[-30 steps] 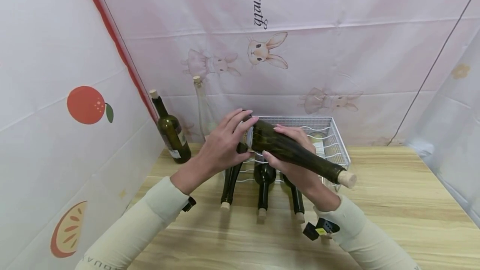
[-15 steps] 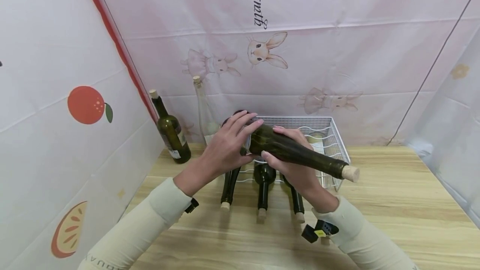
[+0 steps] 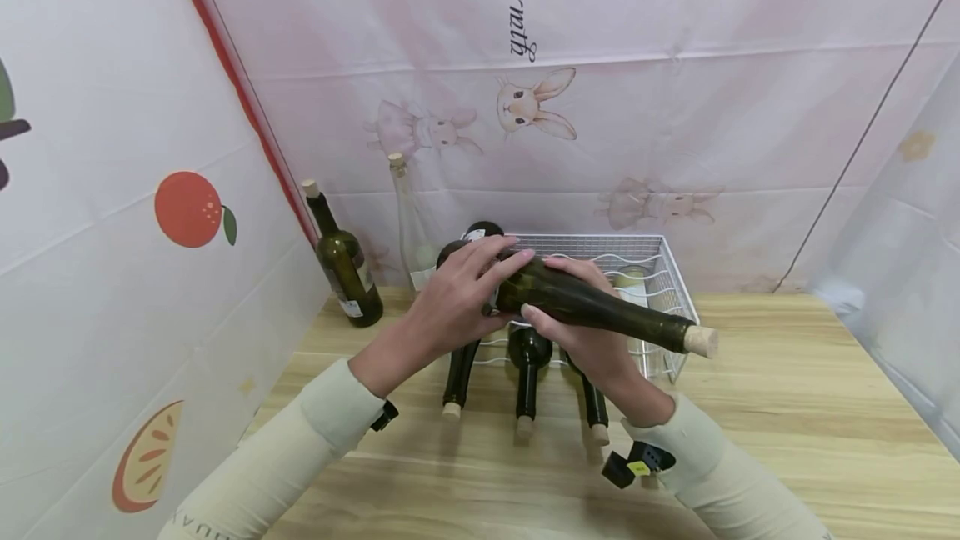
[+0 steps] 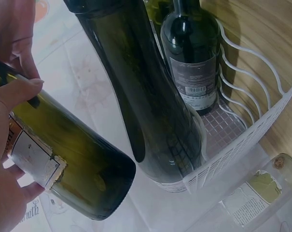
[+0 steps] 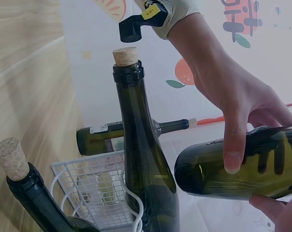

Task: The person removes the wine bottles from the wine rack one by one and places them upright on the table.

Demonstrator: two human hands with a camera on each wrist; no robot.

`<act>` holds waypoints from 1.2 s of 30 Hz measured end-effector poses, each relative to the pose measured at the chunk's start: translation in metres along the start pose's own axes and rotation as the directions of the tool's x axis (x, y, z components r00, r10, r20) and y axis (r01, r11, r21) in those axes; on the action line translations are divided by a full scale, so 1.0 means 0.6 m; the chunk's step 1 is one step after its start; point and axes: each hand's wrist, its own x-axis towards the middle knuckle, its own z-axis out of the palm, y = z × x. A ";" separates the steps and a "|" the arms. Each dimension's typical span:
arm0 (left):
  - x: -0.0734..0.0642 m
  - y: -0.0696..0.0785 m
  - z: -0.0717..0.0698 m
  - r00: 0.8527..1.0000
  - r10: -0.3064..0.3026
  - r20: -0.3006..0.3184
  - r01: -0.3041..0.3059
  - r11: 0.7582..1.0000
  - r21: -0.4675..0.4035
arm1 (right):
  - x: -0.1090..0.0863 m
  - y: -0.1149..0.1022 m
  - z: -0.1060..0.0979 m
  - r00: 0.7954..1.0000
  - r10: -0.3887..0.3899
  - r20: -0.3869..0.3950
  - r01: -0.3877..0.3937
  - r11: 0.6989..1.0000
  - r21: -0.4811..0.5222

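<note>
Both hands hold a dark green corked wine bottle [image 3: 577, 294] at a slant above a white wire rack [image 3: 678, 298]. Its cork end points right and toward the person in the head view. My left hand [image 3: 457, 290] grips the bottle near its base, fingers across the top and thumb below. My right hand [image 3: 592, 344] cradles the middle of the body from underneath, thumb on the near side. In the left wrist view the held bottle [image 4: 88, 154] shows a torn label. Three corked bottles lie in the rack: left [image 3: 459, 377], middle [image 3: 528, 357] and right [image 3: 595, 398].
A green corked bottle [image 3: 348, 273] stands at the table's back left, beside a clear corked bottle [image 3: 411, 223]. The rack's wavy wires have a lighter labelled bottle [image 3: 633, 282] below them. Printed cloth walls [image 3: 675, 123] border the wooden table [image 3: 787, 390].
The held bottle has shifted slightly, its cork end rising a little and its base swinging left into sight. The left hand moved slightly right with it. Bottles in the rack stayed put.
</note>
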 end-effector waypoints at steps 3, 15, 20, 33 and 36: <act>-0.004 0.001 -0.001 1.000 0.006 0.002 -0.006 1.000 0.015 | -0.003 0.003 0.002 1.000 -0.002 0.004 0.001 1.000 0.017; -0.007 -0.003 -0.008 1.000 0.014 -0.002 -0.014 0.998 0.065 | -0.005 0.011 0.007 0.999 0.004 0.033 -0.005 1.000 0.028; -0.008 -0.007 -0.011 1.000 0.020 -0.020 -0.018 0.997 0.079 | 0.001 0.006 0.009 0.999 0.002 0.053 -0.002 1.000 0.000; -0.016 -0.017 -0.018 1.000 -0.006 -0.024 0.008 0.998 0.065 | 0.025 -0.045 0.007 0.979 0.085 0.187 -0.092 0.995 0.028; -0.019 -0.018 -0.018 1.000 -0.015 -0.024 0.017 0.998 0.064 | 0.026 -0.045 0.008 0.973 0.107 0.205 -0.117 0.992 0.040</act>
